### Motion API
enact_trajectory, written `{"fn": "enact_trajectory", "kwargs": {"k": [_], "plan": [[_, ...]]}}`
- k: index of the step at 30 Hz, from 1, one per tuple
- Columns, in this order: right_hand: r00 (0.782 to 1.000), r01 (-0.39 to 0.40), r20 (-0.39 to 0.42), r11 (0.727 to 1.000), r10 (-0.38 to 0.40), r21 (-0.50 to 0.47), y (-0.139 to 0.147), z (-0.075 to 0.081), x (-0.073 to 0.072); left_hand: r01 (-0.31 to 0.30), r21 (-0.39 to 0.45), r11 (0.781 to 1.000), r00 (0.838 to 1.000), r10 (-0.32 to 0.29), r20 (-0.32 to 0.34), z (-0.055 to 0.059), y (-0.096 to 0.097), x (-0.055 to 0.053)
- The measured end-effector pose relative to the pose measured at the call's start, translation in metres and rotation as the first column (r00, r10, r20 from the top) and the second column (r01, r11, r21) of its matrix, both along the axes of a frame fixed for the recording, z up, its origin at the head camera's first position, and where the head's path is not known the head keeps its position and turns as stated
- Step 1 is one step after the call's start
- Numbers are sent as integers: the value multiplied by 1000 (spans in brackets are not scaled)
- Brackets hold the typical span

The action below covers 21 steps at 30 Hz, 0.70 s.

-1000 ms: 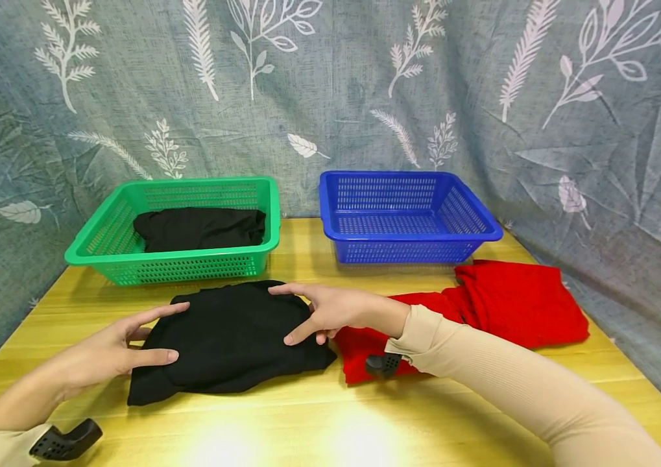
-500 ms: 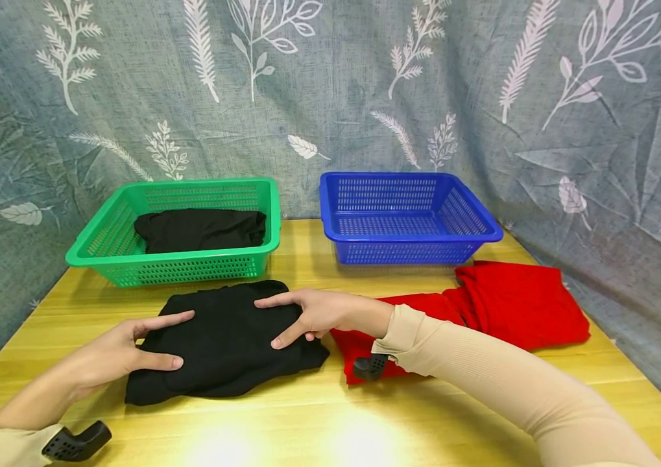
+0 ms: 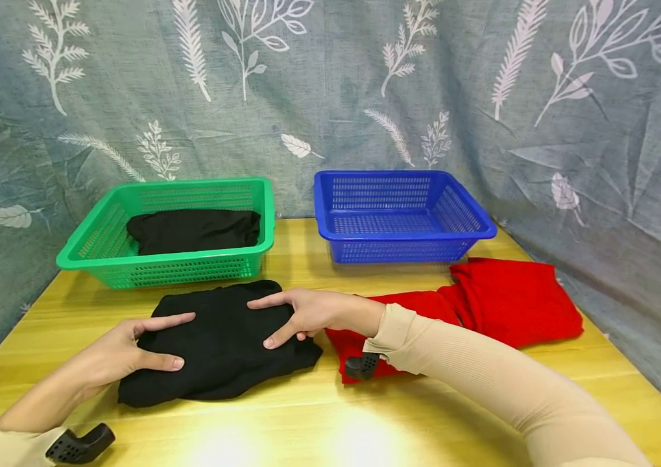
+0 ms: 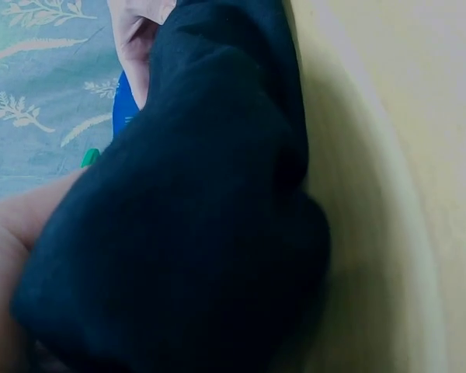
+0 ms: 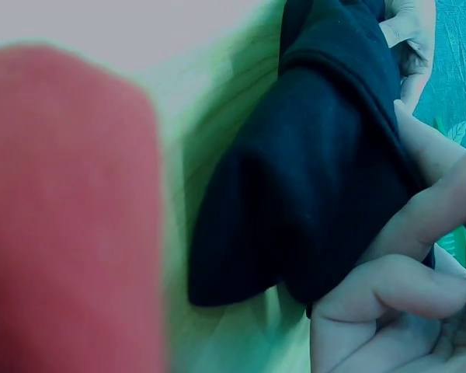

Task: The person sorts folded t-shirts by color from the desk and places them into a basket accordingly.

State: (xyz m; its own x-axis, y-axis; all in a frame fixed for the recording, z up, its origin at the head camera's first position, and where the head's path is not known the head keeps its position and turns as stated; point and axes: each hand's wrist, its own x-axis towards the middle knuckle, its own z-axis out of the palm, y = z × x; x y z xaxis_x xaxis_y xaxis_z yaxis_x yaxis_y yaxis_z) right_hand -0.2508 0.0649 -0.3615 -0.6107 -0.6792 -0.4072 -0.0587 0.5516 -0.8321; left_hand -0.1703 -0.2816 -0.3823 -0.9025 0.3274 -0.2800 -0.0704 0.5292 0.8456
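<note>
A folded black cloth (image 3: 219, 350) spans both hands in the head view, in front of the baskets. My left hand (image 3: 114, 357) grips its left end, thumb and index finger on top, the other fingers hidden. At the right end my right hand (image 3: 312, 312) holds it, thumb and index finger spread over the fabric. The right wrist view shows the other right-hand fingers (image 5: 388, 291) curled at the cloth's (image 5: 318, 171) edge. In the left wrist view the black cloth (image 4: 194, 202) covers most of the left hand (image 4: 0, 272).
A green basket (image 3: 172, 261) with black fabric (image 3: 196, 231) inside stands at the back left. Right of it is a blue basket (image 3: 406, 250) with nothing inside. Folded red cloth (image 3: 517, 301) lies on the wooden table (image 3: 283, 421), partly under the right forearm. A patterned curtain (image 3: 330, 78) hangs behind.
The two hands have come slightly closer together, the right hand shifting left with its end of the black cloth. The whole head view has also shifted a little.
</note>
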Motion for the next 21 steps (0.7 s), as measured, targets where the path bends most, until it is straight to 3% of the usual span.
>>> {"fn": "enact_trajectory", "kwargs": {"k": [4, 12, 21], "plan": [[1000, -8, 3, 1000, 8, -7, -4, 0, -1, -17, -40, 999, 1000, 17, -15, 0, -4, 1], [1000, -21, 2, 1000, 21, -17, 0, 1, -1, -34, 6, 999, 999, 34, -3, -2, -2, 0], [999, -36, -28, 999, 35, -34, 5, 7, 0, -33, 10, 999, 997, 34, -76, 7, 1, 5]]}}
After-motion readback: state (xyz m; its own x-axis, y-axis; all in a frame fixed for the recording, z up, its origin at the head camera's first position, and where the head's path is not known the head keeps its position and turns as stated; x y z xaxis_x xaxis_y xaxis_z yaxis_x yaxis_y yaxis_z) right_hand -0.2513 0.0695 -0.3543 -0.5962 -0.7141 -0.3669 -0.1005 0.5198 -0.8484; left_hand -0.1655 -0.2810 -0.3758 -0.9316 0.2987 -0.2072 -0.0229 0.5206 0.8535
